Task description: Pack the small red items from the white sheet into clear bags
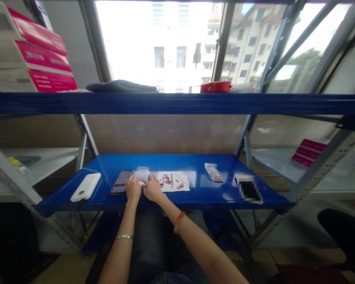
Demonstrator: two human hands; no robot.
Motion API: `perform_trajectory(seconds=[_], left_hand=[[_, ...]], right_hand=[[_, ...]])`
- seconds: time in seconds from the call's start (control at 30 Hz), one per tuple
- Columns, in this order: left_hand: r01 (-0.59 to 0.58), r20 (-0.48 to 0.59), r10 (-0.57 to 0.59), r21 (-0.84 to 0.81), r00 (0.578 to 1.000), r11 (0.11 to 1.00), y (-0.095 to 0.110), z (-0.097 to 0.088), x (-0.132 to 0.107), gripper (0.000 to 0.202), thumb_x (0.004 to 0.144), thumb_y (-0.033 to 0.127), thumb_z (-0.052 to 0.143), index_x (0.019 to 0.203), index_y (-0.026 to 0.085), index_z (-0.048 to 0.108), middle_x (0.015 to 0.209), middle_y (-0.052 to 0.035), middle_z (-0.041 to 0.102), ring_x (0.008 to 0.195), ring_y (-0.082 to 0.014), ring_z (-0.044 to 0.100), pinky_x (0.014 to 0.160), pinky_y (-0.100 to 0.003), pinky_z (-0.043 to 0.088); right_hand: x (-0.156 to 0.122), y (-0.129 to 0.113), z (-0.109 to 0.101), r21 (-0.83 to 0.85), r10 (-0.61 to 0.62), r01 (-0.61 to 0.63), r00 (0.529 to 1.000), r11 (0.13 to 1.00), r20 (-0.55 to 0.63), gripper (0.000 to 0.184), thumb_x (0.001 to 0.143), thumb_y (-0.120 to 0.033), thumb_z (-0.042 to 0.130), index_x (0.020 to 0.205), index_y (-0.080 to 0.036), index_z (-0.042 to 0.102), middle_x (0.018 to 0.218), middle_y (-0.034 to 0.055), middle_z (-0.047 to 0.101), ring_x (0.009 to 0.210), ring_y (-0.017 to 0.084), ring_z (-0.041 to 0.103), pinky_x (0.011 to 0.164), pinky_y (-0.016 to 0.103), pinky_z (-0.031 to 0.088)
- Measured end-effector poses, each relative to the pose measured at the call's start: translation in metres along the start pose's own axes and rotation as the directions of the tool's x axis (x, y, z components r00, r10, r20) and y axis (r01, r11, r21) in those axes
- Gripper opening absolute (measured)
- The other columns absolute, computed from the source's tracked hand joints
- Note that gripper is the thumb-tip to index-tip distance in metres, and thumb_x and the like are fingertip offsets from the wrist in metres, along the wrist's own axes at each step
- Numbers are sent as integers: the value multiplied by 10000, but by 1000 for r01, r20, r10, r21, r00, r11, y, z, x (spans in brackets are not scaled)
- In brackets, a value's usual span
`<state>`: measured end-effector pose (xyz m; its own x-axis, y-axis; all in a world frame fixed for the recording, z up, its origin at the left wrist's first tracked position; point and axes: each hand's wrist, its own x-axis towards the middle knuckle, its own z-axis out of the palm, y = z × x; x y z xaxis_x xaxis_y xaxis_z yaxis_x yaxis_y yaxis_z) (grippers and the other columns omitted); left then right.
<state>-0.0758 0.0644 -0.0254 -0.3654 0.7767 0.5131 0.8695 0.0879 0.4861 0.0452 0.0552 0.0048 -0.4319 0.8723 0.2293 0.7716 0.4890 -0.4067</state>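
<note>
Blue steel shelving rack (177, 103) filling the view, with a bright window (165, 47) behind it at 12 o'clock and pale apartment blocks beyond the glass. Along the upper level, at 11 o'clock, a stack of red-and-white cartons (38, 59) and a dark folded cloth (121, 86); at 1 o'clock, a red lidded container (215, 87).

Below, a glossy blue shelf deck (195, 165), with a row of items running from 10 to 2 o'clock. First a white power bank (85, 187) with a dark cable, then a smartphone (122, 181) with a lit screen. Near 12 o'clock, a white sheet (173, 181), paper or cloth, impossible to say which, under scattered small red pieces (167, 180). Further along, a filled clear bag (213, 172) well apart at 1 o'clock, and a black rectangular object (249, 190), too pixelated to name.

Both hands narrow and close together at 12 o'clock: left hand (133, 188) with a metal bangle (124, 236), right hand (152, 188) with an orange bead bracelet (179, 221). Fingertips at the lower edge of a small clear bag (142, 174), between smartphone and sheet; no telling whether it is gripped or only touched. Red pieces mostly on the sheet, none clearly inside the small bag; contents of the filled clear bag too small to make out.
</note>
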Motion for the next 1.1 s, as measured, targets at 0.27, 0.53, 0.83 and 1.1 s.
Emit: perform_trajectory(seconds=[0.27,0.53,0.83,1.1], left_hand=[[18,-130,-26,-61,991,998,3,-6,-2,387,823,121,347,1092,99,626,1147,-167,597,1111,-277,511,962,-416,398],[-9,-154,3,-39,988,999,7,-6,-5,375,836,153,356,1090,115,629,1130,-151,608,1063,-287,520,928,-432,412],[-56,-139,57,11,989,998,11,-10,-6,370,832,172,344,1036,102,645,1083,-147,637,1039,-275,544,908,-399,423],[-71,-167,65,-30,984,997,20,-13,-11,365,847,206,341,1039,127,641,1062,-136,641,1046,-270,535,923,-400,400]], right_hand=[[1,116,-90,-60,356,-405,856,912,-375,554,865,-237,403,1407,-175,308,1472,183,247,1353,313,206,1042,473,213],[-50,239,-110,-159,675,-770,623,618,-395,672,833,-386,452,1434,-181,232,1500,179,155,1368,359,106,1030,554,162],[-44,264,-110,-244,614,-681,730,690,-301,625,874,-459,354,1444,-277,175,1527,94,105,1370,301,140,1047,496,160],[-52,250,-109,-200,586,-608,794,768,-161,512,893,-445,320,1370,-271,383,1453,65,343,1315,248,299,1047,423,223]])
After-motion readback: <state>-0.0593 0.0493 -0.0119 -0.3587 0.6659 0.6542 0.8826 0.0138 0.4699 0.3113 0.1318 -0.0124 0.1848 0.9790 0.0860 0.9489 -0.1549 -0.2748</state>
